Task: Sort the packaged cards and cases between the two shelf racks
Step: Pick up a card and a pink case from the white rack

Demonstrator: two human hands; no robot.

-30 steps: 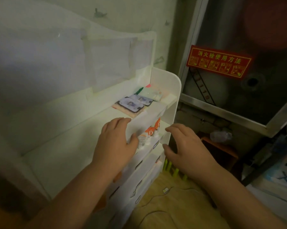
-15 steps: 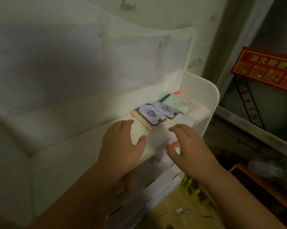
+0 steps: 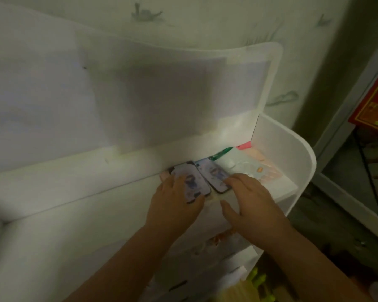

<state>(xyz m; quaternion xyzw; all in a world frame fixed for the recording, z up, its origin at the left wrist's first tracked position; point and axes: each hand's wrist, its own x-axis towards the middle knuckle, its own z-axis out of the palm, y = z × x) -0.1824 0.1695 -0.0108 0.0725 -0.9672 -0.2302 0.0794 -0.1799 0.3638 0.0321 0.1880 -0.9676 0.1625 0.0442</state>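
Observation:
Two dark-rimmed phone cases with pale printed backs lie side by side on the top shelf of the white rack (image 3: 292, 153). My left hand (image 3: 172, 208) grips the left case (image 3: 194, 179), fingers along its left edge and thumb at its near end. The fingers of my right hand (image 3: 249, 203) rest flat on the near end of the right case (image 3: 212, 173), thumb spread over the shelf's front lip. Clear packaged cards (image 3: 249, 164) with green and pink corners lie to the right of the cases.
A translucent sheet (image 3: 183, 83) leans on the wall behind the rack. Lower shelves (image 3: 218, 238) hold orange-printed packets. A red sign (image 3: 373, 107) hangs on a metal cabinet at the right. Green objects (image 3: 260, 282) stand on the floor.
Both hands have moved up from the shelf's front lip onto the two cases. The view has come closer to the top shelf.

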